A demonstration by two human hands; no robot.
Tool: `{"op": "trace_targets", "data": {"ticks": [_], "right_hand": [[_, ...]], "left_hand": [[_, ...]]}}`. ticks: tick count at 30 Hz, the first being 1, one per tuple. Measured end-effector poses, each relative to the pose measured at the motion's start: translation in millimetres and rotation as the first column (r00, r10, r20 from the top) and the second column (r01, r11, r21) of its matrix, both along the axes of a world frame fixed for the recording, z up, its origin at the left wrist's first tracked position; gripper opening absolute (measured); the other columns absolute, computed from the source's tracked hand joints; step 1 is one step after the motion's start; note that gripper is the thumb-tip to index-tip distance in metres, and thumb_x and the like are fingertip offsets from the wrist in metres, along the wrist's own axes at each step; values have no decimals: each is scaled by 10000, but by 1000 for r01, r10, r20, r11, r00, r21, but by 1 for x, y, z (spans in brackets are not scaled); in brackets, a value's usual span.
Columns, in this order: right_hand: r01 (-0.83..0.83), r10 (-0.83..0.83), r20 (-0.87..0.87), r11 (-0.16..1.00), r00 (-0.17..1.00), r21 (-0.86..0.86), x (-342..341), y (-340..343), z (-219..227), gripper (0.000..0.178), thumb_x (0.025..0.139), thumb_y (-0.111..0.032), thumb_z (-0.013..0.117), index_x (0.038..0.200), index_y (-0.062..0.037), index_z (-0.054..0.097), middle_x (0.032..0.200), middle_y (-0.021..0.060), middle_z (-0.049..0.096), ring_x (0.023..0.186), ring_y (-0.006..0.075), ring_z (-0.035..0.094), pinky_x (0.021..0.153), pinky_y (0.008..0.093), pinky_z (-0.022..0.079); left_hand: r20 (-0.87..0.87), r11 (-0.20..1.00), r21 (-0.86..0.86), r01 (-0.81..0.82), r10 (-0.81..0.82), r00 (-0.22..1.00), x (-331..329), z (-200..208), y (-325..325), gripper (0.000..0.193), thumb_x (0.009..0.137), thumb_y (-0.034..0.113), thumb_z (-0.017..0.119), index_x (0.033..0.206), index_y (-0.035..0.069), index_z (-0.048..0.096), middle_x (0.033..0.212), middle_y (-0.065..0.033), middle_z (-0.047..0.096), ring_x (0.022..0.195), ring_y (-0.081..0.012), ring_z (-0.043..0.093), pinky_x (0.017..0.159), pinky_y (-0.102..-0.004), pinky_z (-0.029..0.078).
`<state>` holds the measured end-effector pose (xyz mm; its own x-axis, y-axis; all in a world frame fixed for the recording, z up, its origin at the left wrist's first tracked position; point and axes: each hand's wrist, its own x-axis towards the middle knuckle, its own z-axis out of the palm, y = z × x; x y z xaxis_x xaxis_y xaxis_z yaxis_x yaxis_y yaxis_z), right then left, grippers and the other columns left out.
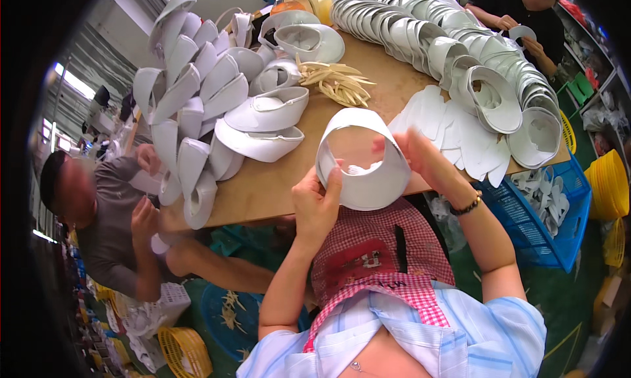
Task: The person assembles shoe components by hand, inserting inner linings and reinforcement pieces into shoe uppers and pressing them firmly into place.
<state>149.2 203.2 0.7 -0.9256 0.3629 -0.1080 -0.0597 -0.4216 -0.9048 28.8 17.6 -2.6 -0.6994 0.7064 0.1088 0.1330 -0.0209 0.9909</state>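
A white ring-like shoe upper is held up in front of my apron, over the table's near edge. My left hand is closed on its left side, the thumb lying on the rim. At its right side is my right hand; its fingers are smeared by motion, some showing through the opening. Whether they grip the rim is unclear. Beyond the held upper lies a bundle of beige strips. Flat white insole-shaped pieces are spread out near my right hand.
Stacked white uppers crowd the left of the brown table; long nested rows curve along the right. A blue crate with white pieces stands right of the table. One person sits left, another works at the far right.
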Motion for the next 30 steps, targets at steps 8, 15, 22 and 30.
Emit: {"op": "trace_targets", "data": {"ticks": [8, 15, 22, 30], "right_hand": [[-378, 324, 196, 833, 925, 404, 23, 2, -9, 279, 973, -186, 516, 1153, 17, 581, 1088, 92, 613, 881, 152, 635, 678, 265, 565], [22, -69, 27, 630, 997, 776, 22, 12, 4, 556, 830, 99, 511, 1367, -1, 405, 1183, 133, 582, 1071, 230, 603, 872, 317, 524], [-39, 21, 45, -213, 999, 976, 10, -56, -13, 840, 653, -225, 807, 1349, 29, 412, 1349, 178, 468, 1262, 306, 455, 1050, 416, 383], [-97, 33, 103, -155, 994, 983, -34, -57, -16, 1003, 633, -512, 757, 1378, 37, 370, 1460, 175, 351, 1355, 305, 345, 1122, 477, 247]], "left_hand": [[169, 985, -75, 155, -141, 976, -19, 7, 6, 248, 957, 144, 555, 1107, -41, 627, 858, -62, 661, 734, -102, 625, 642, -235, 516], [-53, 968, -242, 71, -87, 995, -39, -12, 20, 250, 934, 162, 578, 1072, -40, 632, 890, -80, 680, 728, -128, 648, 590, -264, 529], [-512, 873, -473, -118, -163, 844, -67, 4, 24, 228, 887, 172, 602, 850, -50, 635, 600, -108, 629, 533, -139, 610, 535, -305, 499], [-171, 887, -448, 113, -209, 963, -80, -4, 24, 252, 888, 163, 619, 731, -32, 593, 563, -89, 622, 466, -110, 585, 428, -266, 451]]}}
